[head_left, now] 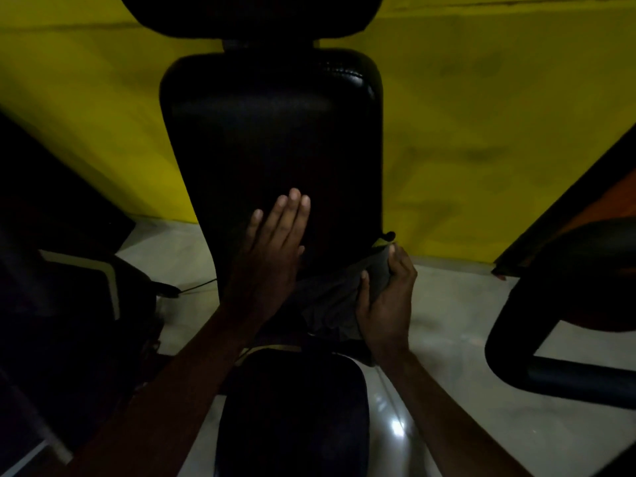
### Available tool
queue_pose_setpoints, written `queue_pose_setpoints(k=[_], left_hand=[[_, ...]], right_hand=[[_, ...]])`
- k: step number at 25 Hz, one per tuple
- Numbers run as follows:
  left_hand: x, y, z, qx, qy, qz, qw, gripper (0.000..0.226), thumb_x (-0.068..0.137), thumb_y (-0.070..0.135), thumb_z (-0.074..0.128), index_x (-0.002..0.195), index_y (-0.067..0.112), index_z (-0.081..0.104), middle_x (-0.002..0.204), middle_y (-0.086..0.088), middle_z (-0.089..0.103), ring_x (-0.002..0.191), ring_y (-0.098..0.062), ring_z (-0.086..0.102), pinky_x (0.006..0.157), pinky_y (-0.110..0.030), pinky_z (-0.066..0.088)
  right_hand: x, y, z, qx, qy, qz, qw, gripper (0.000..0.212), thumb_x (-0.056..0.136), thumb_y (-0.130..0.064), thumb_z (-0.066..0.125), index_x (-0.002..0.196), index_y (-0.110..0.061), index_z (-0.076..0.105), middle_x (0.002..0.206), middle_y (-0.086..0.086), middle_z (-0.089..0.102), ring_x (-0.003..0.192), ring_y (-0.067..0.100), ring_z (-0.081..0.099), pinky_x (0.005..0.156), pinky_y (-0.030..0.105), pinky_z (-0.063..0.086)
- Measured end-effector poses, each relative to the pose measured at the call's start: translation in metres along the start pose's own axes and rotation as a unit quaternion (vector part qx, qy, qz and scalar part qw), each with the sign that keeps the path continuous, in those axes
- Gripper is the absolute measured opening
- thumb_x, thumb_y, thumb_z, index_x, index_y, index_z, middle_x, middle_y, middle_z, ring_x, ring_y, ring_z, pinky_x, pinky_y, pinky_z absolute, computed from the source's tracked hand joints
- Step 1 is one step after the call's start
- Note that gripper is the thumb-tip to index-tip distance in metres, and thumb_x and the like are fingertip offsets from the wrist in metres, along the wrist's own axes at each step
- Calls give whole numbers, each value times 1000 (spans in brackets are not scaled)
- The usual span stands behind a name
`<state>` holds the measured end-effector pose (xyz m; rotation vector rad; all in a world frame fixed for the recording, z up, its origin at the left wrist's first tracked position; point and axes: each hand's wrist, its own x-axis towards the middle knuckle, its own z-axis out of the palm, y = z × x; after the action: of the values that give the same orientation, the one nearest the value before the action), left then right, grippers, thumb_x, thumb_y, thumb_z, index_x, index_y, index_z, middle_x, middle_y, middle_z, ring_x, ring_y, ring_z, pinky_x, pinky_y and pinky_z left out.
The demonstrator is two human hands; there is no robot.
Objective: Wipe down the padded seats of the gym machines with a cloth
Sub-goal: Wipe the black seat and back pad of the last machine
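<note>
A black padded backrest (pixel 272 132) stands upright in the middle of the dim view, with a black padded seat (pixel 292 414) below it near the bottom edge. My left hand (pixel 272 249) lies flat on the lower left of the backrest, fingers straight and together. My right hand (pixel 385 297) grips a dark grey cloth (pixel 330 304) bunched at the backrest's lower right corner, thumb on top of the fabric. The cloth hangs down into the gap between backrest and seat.
A yellow wall (pixel 481 115) runs behind the machine above a pale glossy floor (pixel 447 321). Dark machine parts (pixel 69 287) crowd the left side. A black curved pad and tube frame (pixel 568 321) stand at the right. Another black pad (pixel 254 12) sits above the backrest.
</note>
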<state>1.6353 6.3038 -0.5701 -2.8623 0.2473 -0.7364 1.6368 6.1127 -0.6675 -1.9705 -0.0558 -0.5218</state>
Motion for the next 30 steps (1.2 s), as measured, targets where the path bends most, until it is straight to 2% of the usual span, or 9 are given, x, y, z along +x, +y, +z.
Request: queue_pose_setpoints(k=[2,4,8,11,13,16,19,24,30], left_hand=[[-6,3,5,10,-7,5,1000,76,100,27,53,160,11,8,167,-8,11,154,-21,12,123,-44,15],[-10,3,6,5,-20,-6,1000,77,100,29,54,160,11,9,167,-8,11,154,-21,12,123,-44,16],[-25,9,8,-17,-53,-16,998,80,97,29,56,160,11,9,167,-8,9,154,-22,11,123,-46,18],[-31,17,9,-33,-75,-24,996,83,94,26,55,160,12,7,167,-7,6,154,-21,8,123,-46,16],[-32,22,12,-24,-75,-34,996,84,93,26,54,160,12,4,167,-5,1,155,-20,4,124,-45,14],[-39,26,20,-20,-89,-53,994,87,92,24,54,160,13,-1,167,-5,-4,155,-21,2,123,-46,16],[-44,29,24,-12,-98,-58,993,90,91,23,56,159,11,-1,168,-8,-1,155,-23,5,122,-47,18],[-49,36,24,-19,-98,-70,992,86,91,22,54,159,10,3,167,-9,2,154,-23,5,123,-45,14],[-51,36,24,-44,-99,-80,991,90,88,19,57,160,11,3,167,-6,-4,154,-22,3,123,-45,10]], right_hand=[[-8,9,-2,-4,-16,15,1000,54,100,-24,60,147,-1,44,149,14,42,144,-10,26,112,5,25],[-18,19,-4,-10,-40,29,999,56,100,-27,59,147,-2,43,150,12,42,144,4,35,112,6,27],[-68,53,-18,-63,-97,75,990,60,102,-45,48,150,-11,40,152,4,41,136,19,47,99,36,53],[-87,64,-18,-53,-99,97,989,57,103,-44,45,150,-14,37,151,2,40,137,22,47,99,51,54],[-87,62,-10,-42,-81,97,991,55,103,-41,46,149,-12,36,151,4,40,140,25,46,108,47,49],[-91,64,-7,-40,-78,120,989,56,103,-44,46,150,-14,37,152,2,40,140,23,48,103,39,51],[-108,86,-7,-11,-112,144,983,58,101,-50,46,149,-17,41,147,2,46,135,21,51,101,46,53],[-122,102,-5,-16,-117,154,981,50,100,-18,59,147,-13,42,144,0,45,134,18,48,113,41,42],[-155,94,-8,-93,-141,207,964,46,100,-21,57,137,2,43,128,19,44,115,35,52,95,28,40]])
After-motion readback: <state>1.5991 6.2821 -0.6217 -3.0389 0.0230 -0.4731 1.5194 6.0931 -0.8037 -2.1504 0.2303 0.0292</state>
